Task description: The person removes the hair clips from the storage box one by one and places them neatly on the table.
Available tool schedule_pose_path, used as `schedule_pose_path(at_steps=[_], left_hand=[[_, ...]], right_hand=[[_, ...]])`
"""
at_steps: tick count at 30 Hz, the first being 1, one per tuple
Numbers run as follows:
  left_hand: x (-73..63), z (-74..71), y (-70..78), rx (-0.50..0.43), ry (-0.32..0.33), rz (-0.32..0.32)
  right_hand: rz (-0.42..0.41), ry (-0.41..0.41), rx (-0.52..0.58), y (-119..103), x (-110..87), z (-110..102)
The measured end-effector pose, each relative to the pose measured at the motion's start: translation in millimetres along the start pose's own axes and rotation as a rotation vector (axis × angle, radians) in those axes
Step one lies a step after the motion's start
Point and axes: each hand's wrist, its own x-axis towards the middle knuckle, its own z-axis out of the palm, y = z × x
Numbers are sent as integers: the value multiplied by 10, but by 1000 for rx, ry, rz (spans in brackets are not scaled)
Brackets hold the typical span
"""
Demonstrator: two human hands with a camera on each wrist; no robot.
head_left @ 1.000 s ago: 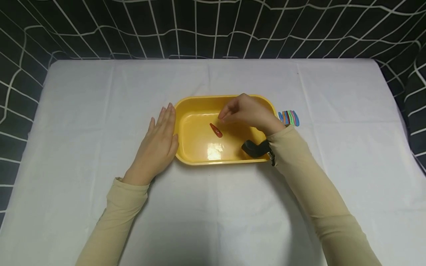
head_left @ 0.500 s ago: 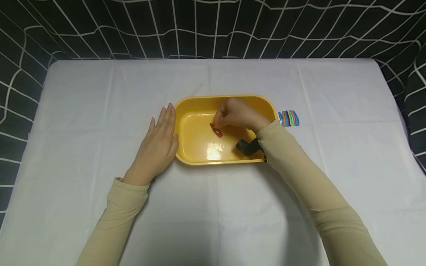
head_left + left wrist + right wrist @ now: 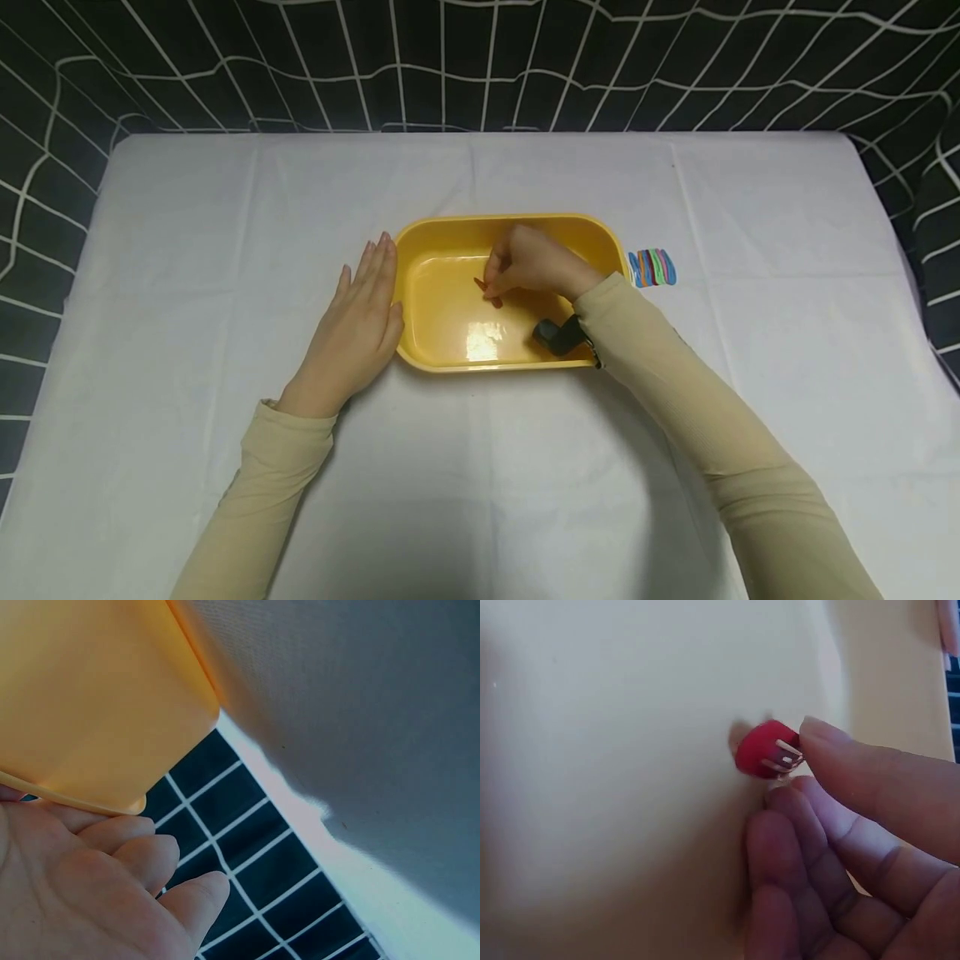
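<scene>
A red snap hair clip is pinched between the thumb and fingertips of my right hand, just over the floor of the yellow tray. In the head view only the ends of the clip show past the thumb. My left hand lies along the tray's left end, fingers straight and touching the rim. From the left wrist view, the fingers of the left hand rest along the tray's edge with nothing in their grasp.
Right of the tray lies a row of several thin, coloured clip-like pieces on the white tablecloth. A black strap piece from the right wrist hangs over the tray. Dark netted cloth is beyond the table's far edge.
My right hand has moved left and down onto the red hair clip, which lay loose in the tray, and has pinched it and turned it slightly. The left hand has stayed put.
</scene>
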Motion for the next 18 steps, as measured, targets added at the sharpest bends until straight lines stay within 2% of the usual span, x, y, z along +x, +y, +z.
schedule_pose_path(at_steps=[6,10,18], left_hand=[[-1,0,-4,-2,-2,-3],[1,7,-7,-6,-4,-4],[0,4,-13,-6,-2,-2]], right_hand=[[8,46,-84,-11,20,29],[-6,40,-107,-5,21,40],[-35,-7,-74,12,25,39]])
